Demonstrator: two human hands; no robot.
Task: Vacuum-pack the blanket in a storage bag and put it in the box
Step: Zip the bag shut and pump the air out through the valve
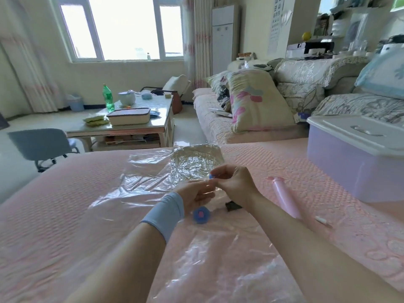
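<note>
Hands meet over the middle of a clear plastic bag (pixel 135 189). The bag lies flat and wrinkled on a pink bed cover (pixel 54 215). Its far end (pixel 196 158) looks shiny and very crinkled.

The right hand (pixel 235 186) pinches a small blue clip (pixel 211 176) in its fingertips, just above the bag. The left hand (pixel 195 194) is right beside it, and the two hands touch. The left hand's fingers are curled in, but it is too blurry to tell if they hold anything. A light blue wristband (pixel 164 215) sits on the left wrist.

A round blue cap (pixel 200 214) with a pink middle sits on the bag, just on the near side of the left hand. A small black thing (pixel 232 206) lies on the bag under the right wrist.

Just to the right of the bag, a pink pump (pixel 284 197) lies on the bed cover. A little white stick (pixel 323 220) lies near its closer end. Further right, well apart from the bag, stands a purple box (pixel 349 171) with its white lid on.

Past the far end of the bag is a sofa (pixel 209 121) with a big flowery pillow (pixel 255 101). Far off to the left of the bag are a low table (pixel 118 130) with a green bottle (pixel 108 98) and a grey chair (pixel 39 143).
</note>
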